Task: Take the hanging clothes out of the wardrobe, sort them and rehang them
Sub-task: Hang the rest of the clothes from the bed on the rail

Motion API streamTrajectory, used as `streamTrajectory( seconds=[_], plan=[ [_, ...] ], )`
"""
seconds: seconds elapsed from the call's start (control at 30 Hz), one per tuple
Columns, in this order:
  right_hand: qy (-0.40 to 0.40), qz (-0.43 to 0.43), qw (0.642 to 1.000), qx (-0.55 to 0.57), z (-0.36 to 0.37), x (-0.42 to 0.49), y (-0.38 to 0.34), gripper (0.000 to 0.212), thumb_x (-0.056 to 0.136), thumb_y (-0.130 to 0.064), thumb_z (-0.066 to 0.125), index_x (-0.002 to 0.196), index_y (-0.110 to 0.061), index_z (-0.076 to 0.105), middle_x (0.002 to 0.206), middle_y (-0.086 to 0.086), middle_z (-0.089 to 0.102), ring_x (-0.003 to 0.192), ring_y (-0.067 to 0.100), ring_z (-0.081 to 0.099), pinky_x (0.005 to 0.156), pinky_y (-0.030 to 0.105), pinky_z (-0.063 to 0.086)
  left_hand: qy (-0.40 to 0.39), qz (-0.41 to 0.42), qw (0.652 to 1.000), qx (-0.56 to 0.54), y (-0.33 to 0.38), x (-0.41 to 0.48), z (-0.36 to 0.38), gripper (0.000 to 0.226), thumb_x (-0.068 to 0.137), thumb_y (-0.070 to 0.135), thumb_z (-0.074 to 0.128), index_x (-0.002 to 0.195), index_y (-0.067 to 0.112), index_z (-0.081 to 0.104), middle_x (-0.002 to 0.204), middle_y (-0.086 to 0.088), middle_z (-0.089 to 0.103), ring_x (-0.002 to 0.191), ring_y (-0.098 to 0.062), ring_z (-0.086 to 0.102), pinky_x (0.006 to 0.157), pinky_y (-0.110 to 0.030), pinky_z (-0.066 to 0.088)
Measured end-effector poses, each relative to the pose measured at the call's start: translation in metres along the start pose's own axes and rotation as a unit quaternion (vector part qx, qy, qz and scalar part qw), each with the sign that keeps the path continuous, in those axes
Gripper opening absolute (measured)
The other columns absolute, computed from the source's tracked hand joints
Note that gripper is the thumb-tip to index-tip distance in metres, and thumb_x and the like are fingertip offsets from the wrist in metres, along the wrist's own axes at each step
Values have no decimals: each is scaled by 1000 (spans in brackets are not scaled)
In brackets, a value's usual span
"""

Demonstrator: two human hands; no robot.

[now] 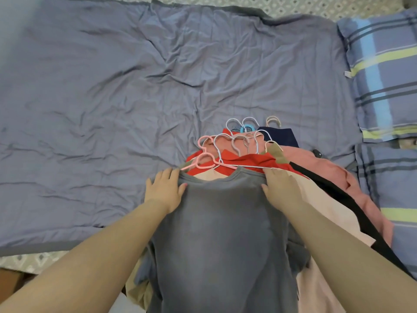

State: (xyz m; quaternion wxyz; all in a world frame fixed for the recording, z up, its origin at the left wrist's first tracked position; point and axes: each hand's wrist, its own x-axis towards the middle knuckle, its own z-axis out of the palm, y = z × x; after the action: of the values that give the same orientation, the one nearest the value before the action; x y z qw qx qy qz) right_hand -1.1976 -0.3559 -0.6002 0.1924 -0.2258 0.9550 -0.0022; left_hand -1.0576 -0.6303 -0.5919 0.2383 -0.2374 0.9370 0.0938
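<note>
Head view: clothes pile (pixel 320 175) out of wardrobe, on hangers (pixel 235 141), lying at near edge of bed (pixel 112 86), toward pillows (pixel 388 75) — sorting looks barely begun, rehanging all left. Grey shirt (pixel 221 222) on top, smooth, faded. Left grip (pixel 165 190), right grip (pixel 281 188) — fingers straight, flat on its shoulders.

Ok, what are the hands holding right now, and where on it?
Nothing is clearly gripped. The left hand and right hand rest with fairly straight fingers on the two shoulders of the grey T-shirt.
</note>
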Motion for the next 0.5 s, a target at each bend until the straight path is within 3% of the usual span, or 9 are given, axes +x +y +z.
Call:
streamTrajectory(
  seconds=[0.13,0.27,0.33,0.4,0.5],
  plan=[
    [5,-2,999,38,14,9,-1,25,96,-37,50,106,-16,57,112,5,62,104,25,57,86,36,44,-34,-18,999,2,-4,24,10,58,98,53,30,145,20,28,146,-6,39,135,-27,33,112,-52,18],
    [39,14,990,138,10,-1,14,10,94,-26,52,93,-18,58,94,-3,60,91,20,58,73,27,34,-33,-11,996,-87,-7,30,17,48,97,52,34,124,14,48,126,-12,50,120,-32,46,102,-43,36],
    [10,26,982,186,4,-7,22,10,94,-23,53,86,-18,53,84,-5,55,86,21,56,68,26,28,-48,24,990,-132,0,24,22,39,98,48,39,112,15,54,115,-11,50,111,-32,50,96,-42,41],
    [-30,14,981,190,1,-9,26,15,94,-31,55,85,-20,52,82,-4,55,81,19,55,69,28,32,-34,26,988,-150,8,17,26,31,96,45,45,106,17,55,110,-9,47,103,-31,53,92,-44,44],
    [-85,-9,987,133,2,-7,19,16,92,-38,56,83,-24,53,95,0,57,88,20,56,73,32,42,-37,-12,986,-165,15,16,28,23,94,42,51,105,21,52,111,-6,43,99,-31,55,88,-43,48]
  ],
)
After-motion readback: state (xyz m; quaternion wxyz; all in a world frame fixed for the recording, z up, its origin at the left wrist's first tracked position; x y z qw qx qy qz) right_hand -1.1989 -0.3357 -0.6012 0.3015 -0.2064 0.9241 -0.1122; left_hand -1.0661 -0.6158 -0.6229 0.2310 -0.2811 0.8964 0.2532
